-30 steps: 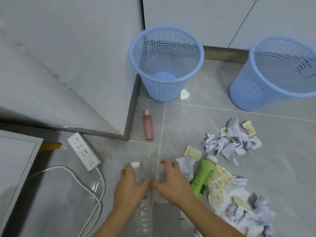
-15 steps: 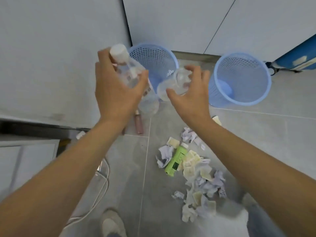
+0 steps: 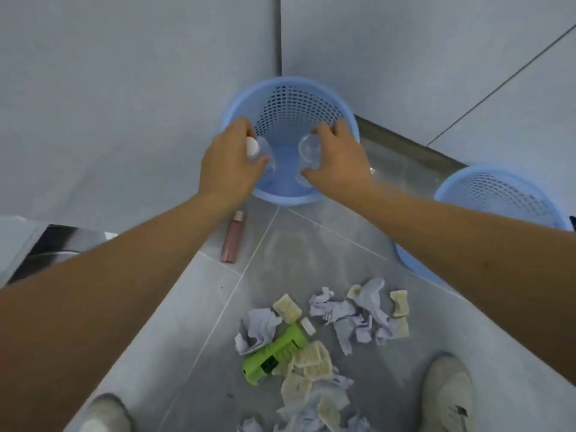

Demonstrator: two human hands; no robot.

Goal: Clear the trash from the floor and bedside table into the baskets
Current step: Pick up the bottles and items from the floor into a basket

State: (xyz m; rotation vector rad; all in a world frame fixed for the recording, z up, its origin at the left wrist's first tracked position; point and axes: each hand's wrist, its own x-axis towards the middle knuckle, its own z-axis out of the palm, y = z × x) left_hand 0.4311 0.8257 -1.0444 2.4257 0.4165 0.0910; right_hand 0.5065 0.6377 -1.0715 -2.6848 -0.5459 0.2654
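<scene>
Both hands over the corner basket (image 3: 290, 198), for dropping straight in. Left hand (image 3: 230, 169) fingers grip a clear bottle (image 3: 260, 152); right hand (image 3: 338, 163) fingers grip a clear cup (image 3: 308, 152). Paper scraps (image 3: 352, 313) remain on floor.

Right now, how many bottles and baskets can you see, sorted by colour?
Clear bottles: 2, one in the left hand, one in the right hand
Green bottle: 1
Pink bottle: 1
Blue baskets: 2
Total: 6
</scene>
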